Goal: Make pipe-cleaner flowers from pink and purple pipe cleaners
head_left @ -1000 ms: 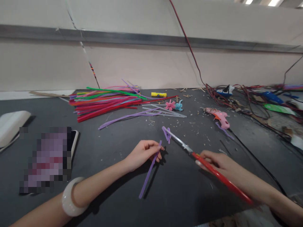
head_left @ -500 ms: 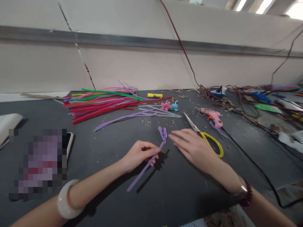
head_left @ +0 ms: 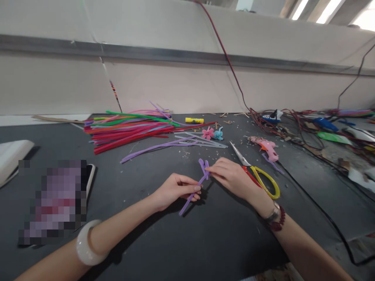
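My left hand (head_left: 177,191) grips a purple pipe cleaner (head_left: 191,194) in its closed fingers, above the dark grey table (head_left: 211,242). The top of the pipe cleaner is bent into short folded loops (head_left: 204,168). My right hand (head_left: 231,177) comes in from the right, and its fingertips pinch those loops. Just beyond that hand, a pair of scissors (head_left: 256,177) with red and yellow handles lies on the table, blades pointing away from me and partly hidden by the hand.
A heap of multicoloured pipe cleaners (head_left: 129,132) lies at the back, with loose purple ones (head_left: 158,149) in front. Also there are a yellow glue stick (head_left: 194,120), small pink and blue pipe-cleaner flowers (head_left: 213,133), a pink glue gun (head_left: 268,150), a phone (head_left: 89,179), and tangled wires (head_left: 307,130).
My right hand has put down the scissors and moved left to the pipe cleaner's looped top. The cut pieces are gone from the table, and the pipe cleaner now stands more upright.
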`<state>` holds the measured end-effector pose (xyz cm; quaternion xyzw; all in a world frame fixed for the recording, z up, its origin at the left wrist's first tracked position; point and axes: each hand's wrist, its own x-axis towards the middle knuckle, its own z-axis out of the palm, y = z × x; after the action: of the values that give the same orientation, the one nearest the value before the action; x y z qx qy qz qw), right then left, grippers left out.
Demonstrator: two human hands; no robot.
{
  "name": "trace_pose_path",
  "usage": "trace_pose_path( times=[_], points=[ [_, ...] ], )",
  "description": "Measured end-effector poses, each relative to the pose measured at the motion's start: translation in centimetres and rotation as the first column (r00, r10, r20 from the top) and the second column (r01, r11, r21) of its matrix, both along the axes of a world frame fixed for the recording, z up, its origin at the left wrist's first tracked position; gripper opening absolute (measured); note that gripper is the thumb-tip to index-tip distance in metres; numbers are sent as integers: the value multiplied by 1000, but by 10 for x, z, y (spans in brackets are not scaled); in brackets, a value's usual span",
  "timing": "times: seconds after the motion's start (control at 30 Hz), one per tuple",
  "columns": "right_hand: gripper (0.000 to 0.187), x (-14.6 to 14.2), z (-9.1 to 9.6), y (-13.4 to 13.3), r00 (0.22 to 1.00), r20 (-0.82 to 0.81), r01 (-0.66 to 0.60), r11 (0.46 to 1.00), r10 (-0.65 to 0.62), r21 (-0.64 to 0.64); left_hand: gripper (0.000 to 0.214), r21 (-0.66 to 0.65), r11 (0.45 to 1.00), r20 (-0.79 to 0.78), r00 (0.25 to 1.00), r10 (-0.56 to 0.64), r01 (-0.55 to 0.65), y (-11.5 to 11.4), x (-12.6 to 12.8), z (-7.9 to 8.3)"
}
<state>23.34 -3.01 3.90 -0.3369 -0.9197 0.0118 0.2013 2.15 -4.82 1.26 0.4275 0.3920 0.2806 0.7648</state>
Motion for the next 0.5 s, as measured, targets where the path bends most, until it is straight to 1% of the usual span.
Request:
trace_pose_path(
  times=[0.07, 0.13, 0.2, 0.27, 0.33, 0.4, 0.47, 0.5],
  points=[
    [21, -1, -6, -1, 995, -102, -26, 997, 19, -71, 21, 1, 1000, 3, 1000, 26, -26, 1, 0, -1],
    [20, -4, -10, -3, 978, -208, -32, 987, -1, -155, 21, -1, 998, 6, 998, 57, -57, 1, -1, -1],
    [19, -8, -11, -5, 951, -296, 0, 960, -87, -281, 22, -6, 996, 11, 996, 86, -86, 2, -1, -2],
    [17, -11, -12, -7, 917, -350, 22, 899, -193, -438, 22, -10, 994, 17, 994, 108, -108, 3, -1, -2],
    [16, -12, -13, -7, 885, -373, -3, 799, -277, -601, 22, -17, 993, 21, 992, 121, -121, 4, -2, -1],
    [16, -13, -16, -6, 848, -390, -59, 666, -360, -744, 22, -25, 991, 18, 991, 129, -129, 4, -1, 0],
    [20, -14, -19, -5, 793, -408, -131, 528, -452, -839, 21, -31, 990, 11, 990, 141, -141, 4, 0, 1],
    [21, -15, -20, -5, 760, -419, -171, 468, -497, -867, 20, -30, 989, 6, 989, 146, -146, 4, 0, 2]
  ],
)
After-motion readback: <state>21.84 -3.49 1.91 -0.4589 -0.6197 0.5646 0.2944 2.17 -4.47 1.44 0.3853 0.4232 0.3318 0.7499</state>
